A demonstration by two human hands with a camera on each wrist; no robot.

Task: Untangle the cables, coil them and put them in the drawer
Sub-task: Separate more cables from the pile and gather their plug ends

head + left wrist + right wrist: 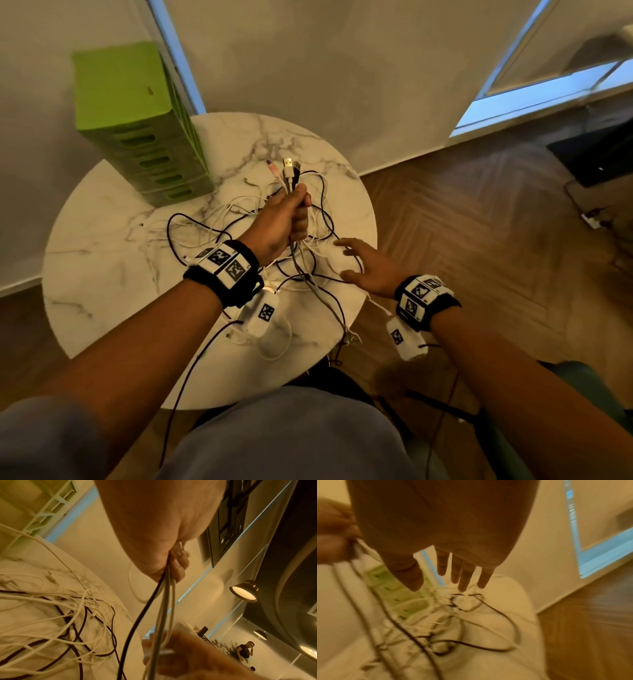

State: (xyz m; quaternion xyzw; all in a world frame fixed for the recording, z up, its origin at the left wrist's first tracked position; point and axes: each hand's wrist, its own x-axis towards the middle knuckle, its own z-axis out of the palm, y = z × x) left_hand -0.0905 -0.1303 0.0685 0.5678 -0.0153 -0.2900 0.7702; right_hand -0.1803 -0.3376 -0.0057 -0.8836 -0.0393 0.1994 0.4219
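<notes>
A tangle of white and dark cables (239, 222) (72, 615) (453, 622) lies on the round marble table (102, 274). My left hand (291, 219) (171, 563) grips a bundle of several cables upright above the tangle. Their USB plugs (289, 168) stick out above the fist, and the strands (163, 601) hang down from it. My right hand (363, 263) (453, 577) hovers open, fingers spread, just right of the bundle over the table's right edge, holding nothing. A green drawer unit (144, 126) (393, 588) stands at the table's back left.
Some cables (342, 329) hang over the table's front edge towards my lap. Wooden floor (479, 240) lies to the right, with a dark box (596, 154) and a power strip (592, 219) on it. A wall and window are behind the table.
</notes>
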